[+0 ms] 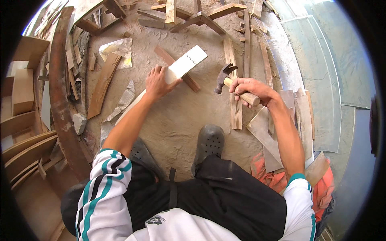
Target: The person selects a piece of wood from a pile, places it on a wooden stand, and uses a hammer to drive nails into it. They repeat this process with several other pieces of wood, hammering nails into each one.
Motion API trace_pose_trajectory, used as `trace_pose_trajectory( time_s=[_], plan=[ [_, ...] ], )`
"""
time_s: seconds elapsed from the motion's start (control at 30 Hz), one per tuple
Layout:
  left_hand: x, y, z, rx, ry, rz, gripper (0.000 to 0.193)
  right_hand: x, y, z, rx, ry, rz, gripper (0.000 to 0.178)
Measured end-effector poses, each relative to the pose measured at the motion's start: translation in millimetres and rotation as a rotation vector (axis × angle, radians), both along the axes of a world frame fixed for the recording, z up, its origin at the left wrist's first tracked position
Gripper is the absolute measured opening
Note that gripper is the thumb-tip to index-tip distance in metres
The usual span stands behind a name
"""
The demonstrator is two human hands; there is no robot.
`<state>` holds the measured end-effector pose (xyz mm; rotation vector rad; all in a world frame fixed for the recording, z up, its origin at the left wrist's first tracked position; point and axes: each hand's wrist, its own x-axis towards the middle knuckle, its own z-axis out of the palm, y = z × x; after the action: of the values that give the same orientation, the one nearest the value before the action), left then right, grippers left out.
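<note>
My left hand (158, 82) grips a long white board (188, 63), thumb along one edge and fingers over the other. The board slants up to the right and has a dark, jagged line near its far end. A reddish-brown wooden strip (190, 82) lies crosswise beneath it. In my right hand (253, 89) is a claw hammer (222, 77), held by its wooden handle. Its dark metal head is raised right of the board, apart from it, with the claw pointing away from me. Part of the white board is hidden by my left hand and forearm.
A light plank (235, 108) lies right of my shoes (209, 142). Wood frames (199, 19) stand at the back. Left are a brown board (103, 86), a stone (79, 123) and a rusty beam (62, 80). Glass sheets (321, 80) and an orange cloth (321, 195) lie right.
</note>
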<state>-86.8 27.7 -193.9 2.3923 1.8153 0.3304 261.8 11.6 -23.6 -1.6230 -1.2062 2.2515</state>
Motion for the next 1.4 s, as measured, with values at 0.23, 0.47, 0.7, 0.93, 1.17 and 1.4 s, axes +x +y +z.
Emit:
trace_pose_trajectory(
  time_s=[0.23, 0.47, 0.7, 0.93, 1.17, 1.4],
  plan=[
    [12, -7, 5, 0.046, -0.121, -0.03, 0.077, -12, 20, 17, 0.165, 0.127, 0.114, 0.056],
    [12, -2, 7, -0.121, -0.169, 0.004, 0.074, -28, 33, 4, 0.143, 0.294, 0.14, 0.061],
    [5, 9, 6, -0.259, -0.23, 0.047, 0.065, -38, 52, -29, 0.197, 0.314, 0.212, 0.06],
    [14, 27, 2, -0.488, -0.338, 0.211, 0.056, -22, 52, -29, 0.236, 0.274, 0.117, 0.059],
    [36, 30, 12, -0.379, -0.504, 0.245, 0.05, -6, 34, -27, 0.164, 0.19, 0.055, 0.051],
    [38, 32, 12, -0.412, -0.484, 0.272, 0.045, -12, 11, -26, 0.159, 0.19, 0.041, 0.063]
  ],
)
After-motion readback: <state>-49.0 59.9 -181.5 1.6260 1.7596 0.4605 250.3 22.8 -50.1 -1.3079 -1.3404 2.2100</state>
